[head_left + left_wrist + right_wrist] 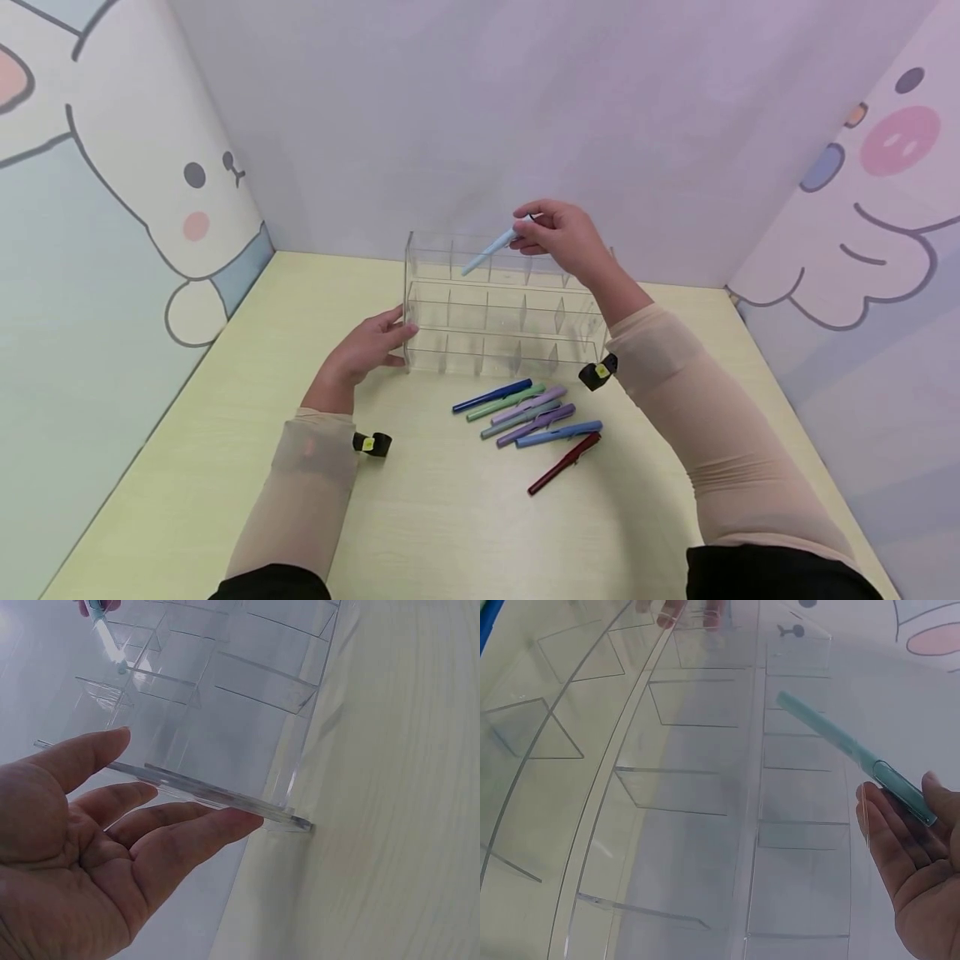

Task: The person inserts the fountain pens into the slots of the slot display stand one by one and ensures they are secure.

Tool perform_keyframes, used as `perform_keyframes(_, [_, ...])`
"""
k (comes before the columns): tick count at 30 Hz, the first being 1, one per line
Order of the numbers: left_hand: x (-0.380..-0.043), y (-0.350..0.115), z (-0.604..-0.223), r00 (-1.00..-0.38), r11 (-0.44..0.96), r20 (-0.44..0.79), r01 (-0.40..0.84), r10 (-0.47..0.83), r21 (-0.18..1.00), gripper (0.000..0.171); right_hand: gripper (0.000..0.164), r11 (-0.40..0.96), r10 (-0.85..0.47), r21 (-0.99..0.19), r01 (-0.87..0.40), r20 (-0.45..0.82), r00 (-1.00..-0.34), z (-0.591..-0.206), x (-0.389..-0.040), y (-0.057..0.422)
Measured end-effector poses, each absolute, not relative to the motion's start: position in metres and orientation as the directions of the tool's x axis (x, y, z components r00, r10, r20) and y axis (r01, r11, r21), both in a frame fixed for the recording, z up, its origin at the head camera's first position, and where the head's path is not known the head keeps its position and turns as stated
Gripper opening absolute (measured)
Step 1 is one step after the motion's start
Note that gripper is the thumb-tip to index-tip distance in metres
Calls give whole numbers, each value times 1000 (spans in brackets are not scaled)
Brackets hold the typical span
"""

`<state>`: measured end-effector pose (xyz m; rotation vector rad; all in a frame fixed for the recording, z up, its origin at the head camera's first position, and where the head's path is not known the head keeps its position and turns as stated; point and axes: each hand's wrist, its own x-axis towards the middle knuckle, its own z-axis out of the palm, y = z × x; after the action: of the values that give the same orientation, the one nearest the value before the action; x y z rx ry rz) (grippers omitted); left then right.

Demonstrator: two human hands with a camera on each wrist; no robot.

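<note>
A clear acrylic rack [502,312] with several divided compartments in three tiers stands on the table. At its left end, my left hand [372,343] grips the side panel [217,796]; in the left wrist view the thumb laps over the panel's edge and the fingers lie along its outer face. Above the top tier, my right hand [558,236] pinches a light blue pen [487,252] near its clip end. The pen slants, its free end pointing down and left over the rack. In the right wrist view the pen [829,735] is apart from the dividers.
In front of the rack lie several pens: dark blue [491,396], green [504,403], purple [536,426], blue [558,434] and others. A dark red pen [564,464] lies nearest me. Printed cartoon walls [480,108] enclose the pale wooden table [420,517].
</note>
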<state>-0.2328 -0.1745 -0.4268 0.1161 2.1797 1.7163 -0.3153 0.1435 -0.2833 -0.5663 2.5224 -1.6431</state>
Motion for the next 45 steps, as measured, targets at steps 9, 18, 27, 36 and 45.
perform_keyframes(9, [-232, -174, -427, -930, 261, -226, -151, 288, 953, 68, 27, 407, -378, -873, -268, 106, -920, -289, -316, 141])
perform_keyframes(18, [-232, -172, -427, -927, 260, -231, -155, 294, 953, 71, 30, 440, -378, -859, -262, 87, -922, -291, -314, 140])
perform_keyframes(27, [-232, -174, -426, -927, 256, -220, -144, 302, 956, 69, 30, 437, -381, -861, -261, 86, -920, -289, -315, 139])
perform_keyframes(36, [-234, -173, -428, -928, 267, -225, -145, 298, 953, 72, 32, 461, -380, -851, -250, 65, -923, -287, -314, 142])
perform_keyframes(45, [-235, -170, -424, -919, 268, -254, -174, 303, 948, 69, 43, 468, -356, -836, -286, 117, -927, -280, -313, 160])
